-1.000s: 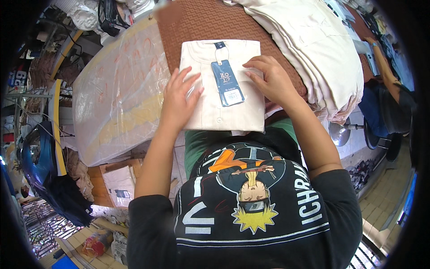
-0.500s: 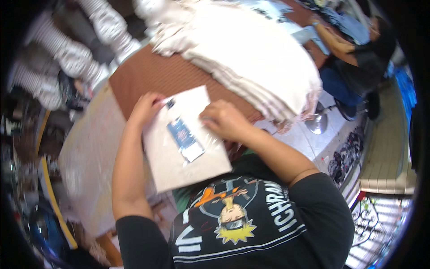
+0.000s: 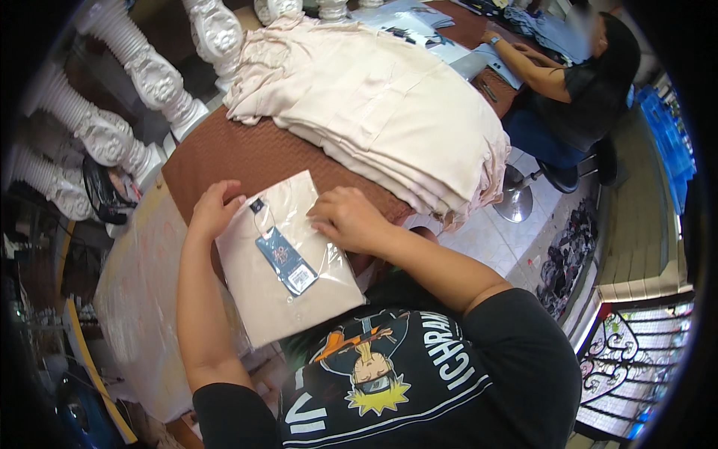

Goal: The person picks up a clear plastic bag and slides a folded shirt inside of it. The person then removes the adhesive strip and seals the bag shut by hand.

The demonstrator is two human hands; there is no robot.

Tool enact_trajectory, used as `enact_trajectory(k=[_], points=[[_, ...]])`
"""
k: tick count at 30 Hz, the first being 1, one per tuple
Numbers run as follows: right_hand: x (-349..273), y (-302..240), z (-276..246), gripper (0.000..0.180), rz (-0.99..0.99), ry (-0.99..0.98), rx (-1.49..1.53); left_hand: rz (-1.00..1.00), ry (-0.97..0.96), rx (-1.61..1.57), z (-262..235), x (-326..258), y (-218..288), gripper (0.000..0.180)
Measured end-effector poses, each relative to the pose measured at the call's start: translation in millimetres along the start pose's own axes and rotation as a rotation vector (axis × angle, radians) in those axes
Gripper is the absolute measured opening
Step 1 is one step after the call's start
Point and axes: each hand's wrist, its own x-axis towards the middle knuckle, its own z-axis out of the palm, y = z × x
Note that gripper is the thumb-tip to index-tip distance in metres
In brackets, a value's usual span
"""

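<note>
A folded cream garment (image 3: pixel 254 292) lies flat inside a clear plastic bag, tilted and overlapping the near edge of the table. On its front is a dark blue hang tag (image 3: pixel 280 258) with a white label at its lower end, hung by a thin cord from a small dark patch at the neck. My left hand (image 3: pixel 215 211) grips the bag's upper left edge, thumb toward the neck patch. At the upper right edge, the curled fingers of my right hand (image 3: pixel 350 218) hold the plastic; their undersides are hidden.
A stack of cream garments (image 3: pixel 374 97) covers the far part of the brown-clothed table (image 3: pixel 224 146). White ornate columns (image 3: pixel 153 75) stand at the left beside a plastic-covered surface (image 3: pixel 142 299). Another person (image 3: pixel 591 82) sits at the far right, hands on light blue pieces.
The bagged garment has shifted left and slightly toward me, both hands moving with it. My view has steadied, and the hang tag is sharper.
</note>
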Motion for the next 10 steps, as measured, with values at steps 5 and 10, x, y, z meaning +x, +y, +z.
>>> enact_trajectory(k=[5,10], points=[[-5.6,4.0,0.1,0.013,0.04,0.105,0.161,0.099,0.322,-0.207,0.2,-115.0,53.8,0.033],[0.0,-2.8,-8.7,0.022,0.277,-0.204,0.453,0.065,0.266,-0.035,22.2,-186.3,74.1,0.033]])
